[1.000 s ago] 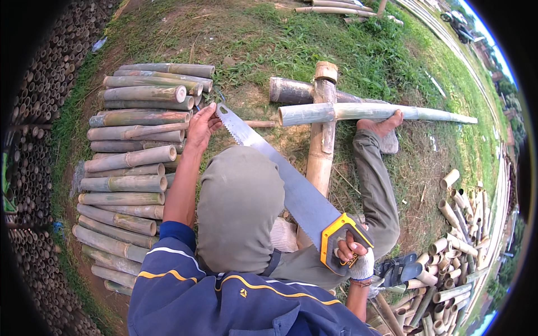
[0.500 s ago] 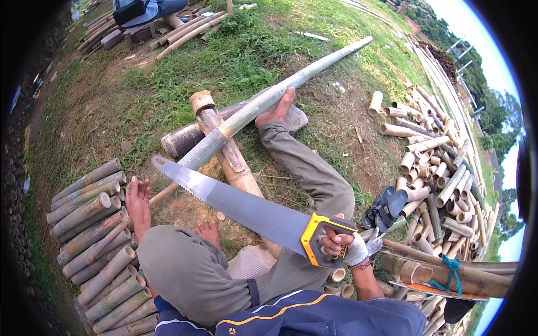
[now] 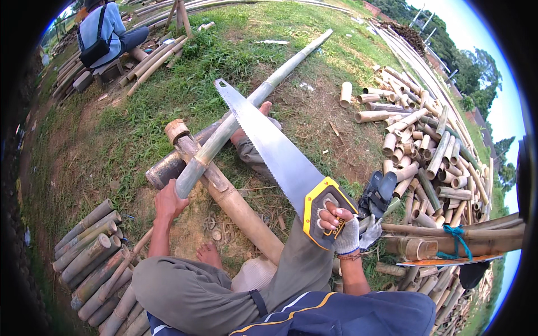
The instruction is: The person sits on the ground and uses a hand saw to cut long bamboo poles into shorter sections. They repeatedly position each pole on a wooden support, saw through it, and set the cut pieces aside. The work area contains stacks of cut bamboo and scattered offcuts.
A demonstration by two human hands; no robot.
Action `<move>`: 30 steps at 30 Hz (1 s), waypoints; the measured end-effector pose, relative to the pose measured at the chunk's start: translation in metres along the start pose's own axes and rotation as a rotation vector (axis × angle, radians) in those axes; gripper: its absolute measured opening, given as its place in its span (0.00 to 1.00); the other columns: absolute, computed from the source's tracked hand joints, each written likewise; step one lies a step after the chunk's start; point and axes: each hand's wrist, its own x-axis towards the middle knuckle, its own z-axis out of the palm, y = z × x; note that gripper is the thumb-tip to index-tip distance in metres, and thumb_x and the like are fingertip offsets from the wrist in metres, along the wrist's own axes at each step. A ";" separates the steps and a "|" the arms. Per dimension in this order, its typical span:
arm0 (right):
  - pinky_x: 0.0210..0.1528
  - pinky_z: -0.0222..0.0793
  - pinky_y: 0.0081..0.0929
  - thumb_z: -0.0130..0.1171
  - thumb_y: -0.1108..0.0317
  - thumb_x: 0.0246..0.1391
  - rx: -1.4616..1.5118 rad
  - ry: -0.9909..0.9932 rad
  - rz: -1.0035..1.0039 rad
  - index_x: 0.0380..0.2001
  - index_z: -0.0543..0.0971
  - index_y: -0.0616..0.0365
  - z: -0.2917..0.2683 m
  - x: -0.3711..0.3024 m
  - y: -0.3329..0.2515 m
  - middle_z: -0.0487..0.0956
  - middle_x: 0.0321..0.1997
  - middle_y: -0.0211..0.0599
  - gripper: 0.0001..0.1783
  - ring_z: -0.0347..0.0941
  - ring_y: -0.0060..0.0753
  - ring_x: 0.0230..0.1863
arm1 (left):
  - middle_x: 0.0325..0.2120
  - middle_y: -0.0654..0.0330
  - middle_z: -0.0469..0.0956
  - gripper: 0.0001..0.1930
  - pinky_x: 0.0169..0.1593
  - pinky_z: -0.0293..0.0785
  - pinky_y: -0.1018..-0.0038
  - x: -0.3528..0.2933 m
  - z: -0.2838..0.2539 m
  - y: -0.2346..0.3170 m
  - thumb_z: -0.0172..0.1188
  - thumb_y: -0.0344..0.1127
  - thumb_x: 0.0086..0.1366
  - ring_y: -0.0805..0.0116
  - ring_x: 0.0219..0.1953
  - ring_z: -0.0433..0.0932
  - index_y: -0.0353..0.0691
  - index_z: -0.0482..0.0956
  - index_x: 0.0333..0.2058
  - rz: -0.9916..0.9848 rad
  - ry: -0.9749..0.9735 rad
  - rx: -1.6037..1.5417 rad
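In my right hand [image 3: 338, 223], which wears a white glove with bare fingertips showing, I grip a handsaw [image 3: 280, 159] by its black and yellow handle. Its blade slants up and left, the tip passing in front of a long green-grey bamboo pole [image 3: 223, 131]. My left hand [image 3: 170, 201] is bare and closed on the pole's near end. That pole rests across a thick bamboo piece [image 3: 241, 204], which leans on a dark log [image 3: 163, 171]. One bare foot [image 3: 264, 107] is against the pole, partly hidden by the blade.
Short cut bamboo lies heaped at right [image 3: 431, 154], with black sandals [image 3: 381, 193] beside it. More lengths are stacked at left [image 3: 92, 266]. Bamboo tied with teal cord [image 3: 457, 242] juts in at lower right. A person [image 3: 109, 33] sits at the far left among poles.
My left hand, open near the stack before, has moved up and right and taken hold of the pole's end. The saw has swung to point more upward. The view has shifted.
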 end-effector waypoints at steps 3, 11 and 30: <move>0.37 0.64 0.21 0.62 0.71 0.69 -0.157 0.012 -0.045 0.32 0.67 0.50 0.014 0.012 0.013 0.63 0.30 0.23 0.14 0.63 0.18 0.33 | 0.46 0.39 0.89 0.37 0.56 0.83 0.48 -0.024 -0.014 -0.032 0.79 0.42 0.51 0.34 0.52 0.88 0.42 0.80 0.60 -0.021 -0.050 -0.043; 0.34 0.66 0.24 0.67 0.77 0.66 -0.470 0.029 -0.114 0.55 0.75 0.51 0.030 0.042 0.052 0.70 0.37 0.26 0.18 0.65 0.22 0.32 | 0.50 0.46 0.88 0.39 0.60 0.81 0.51 -0.173 -0.088 -0.134 0.80 0.38 0.50 0.40 0.55 0.86 0.48 0.80 0.64 -0.211 -0.067 -0.042; 0.37 0.65 0.23 0.60 0.77 0.74 -0.719 -0.051 0.012 0.52 0.74 0.54 0.000 0.080 0.096 0.69 0.40 0.26 0.09 0.64 0.22 0.33 | 0.75 0.47 0.69 0.43 0.78 0.67 0.48 -0.325 -0.098 -0.286 0.71 0.25 0.61 0.41 0.76 0.67 0.48 0.71 0.76 -0.477 0.123 0.315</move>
